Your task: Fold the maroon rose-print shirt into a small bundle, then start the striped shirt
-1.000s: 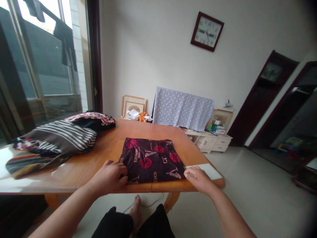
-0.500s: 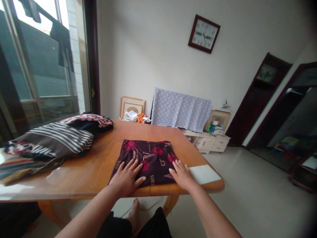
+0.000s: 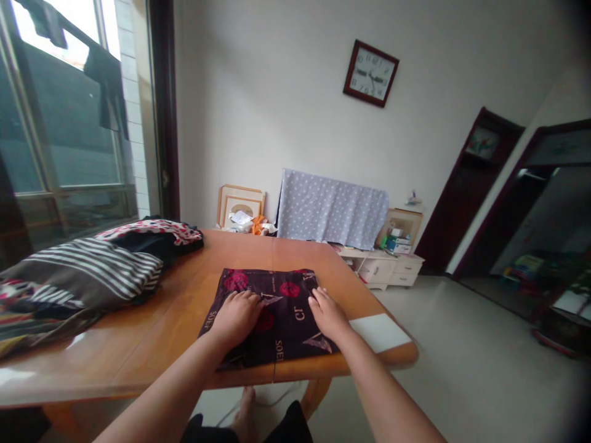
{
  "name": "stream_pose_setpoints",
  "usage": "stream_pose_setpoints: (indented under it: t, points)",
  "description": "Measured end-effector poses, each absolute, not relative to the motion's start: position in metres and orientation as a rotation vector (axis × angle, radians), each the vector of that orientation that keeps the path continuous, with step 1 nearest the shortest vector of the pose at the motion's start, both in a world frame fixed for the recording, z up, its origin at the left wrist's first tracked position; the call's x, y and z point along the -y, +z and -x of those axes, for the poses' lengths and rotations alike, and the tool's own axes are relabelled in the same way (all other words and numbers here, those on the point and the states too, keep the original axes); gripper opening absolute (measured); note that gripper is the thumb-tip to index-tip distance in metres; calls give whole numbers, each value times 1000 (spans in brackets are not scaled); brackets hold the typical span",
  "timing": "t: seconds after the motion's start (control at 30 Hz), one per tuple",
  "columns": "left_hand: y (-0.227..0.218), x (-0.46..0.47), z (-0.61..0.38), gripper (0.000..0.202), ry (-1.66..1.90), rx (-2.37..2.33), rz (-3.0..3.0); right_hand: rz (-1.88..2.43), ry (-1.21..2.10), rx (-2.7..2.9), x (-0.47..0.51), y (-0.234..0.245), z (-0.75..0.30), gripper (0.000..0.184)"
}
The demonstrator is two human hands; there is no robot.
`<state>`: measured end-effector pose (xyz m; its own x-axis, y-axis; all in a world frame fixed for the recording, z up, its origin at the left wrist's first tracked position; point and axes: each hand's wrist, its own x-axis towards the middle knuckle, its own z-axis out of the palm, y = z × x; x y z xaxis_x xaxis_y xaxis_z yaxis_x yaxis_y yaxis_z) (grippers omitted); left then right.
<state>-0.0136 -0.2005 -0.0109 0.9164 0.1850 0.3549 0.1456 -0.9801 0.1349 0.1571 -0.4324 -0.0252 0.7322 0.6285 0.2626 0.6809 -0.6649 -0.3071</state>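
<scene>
Several fingers of the person's left hand (image 3: pixel 237 317) lie close together, slightly bent and unclenched, on the left part of a folded dark cloth (image 3: pixel 290 326), the back of the hand facing up. The right hand (image 3: pixel 329 315) rests at the cloth's right edge, its fingers relaxed and pointing away from the body; neither hand visibly grips the fabric, and how hard they press cannot be told.

Beneath them the cloth lies flat near the front edge of a wooden table (image 3: pixel 184 307), showing round red motifs and pale lettering. Just beside it, past the right wrist, a flat white rectangle (image 3: pixel 381 332) sits by the table's corner. To the left, well apart from the cloth, is a heap of clothes (image 3: pixel 92 271), with striped and red-patterned pieces among them.

Below the table edge a bare foot (image 3: pixel 244 409) shows on the pale floor. Beyond the table, a grey dotted cover (image 3: pixel 332 209) drapes over something above a white cabinet (image 3: pixel 392 271), and framed pictures (image 3: pixel 225 206) lean to its left. A square clock (image 3: pixel 370 74) hangs on the wall, tilted in view, with dark doors farther right.
</scene>
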Motion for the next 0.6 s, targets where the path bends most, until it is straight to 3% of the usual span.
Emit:
stream_pose_setpoints:
  t: [0.07,0.27,0.43,0.6]
  points:
    - [-20,194,2,52,549,-298,-2989,2560,-158,1025,416,-28,-159,66]
    - [-53,180,-1,70,369,-428,-3000,2836,119,877,421,-52,-179,79]
    - [-54,180,-1,72,341,-446,-2982,2907,106,643,431,-50,-202,77]
    - [-53,183,-1,73,338,-462,-2965,2702,-86,798,391,-29,-210,67]
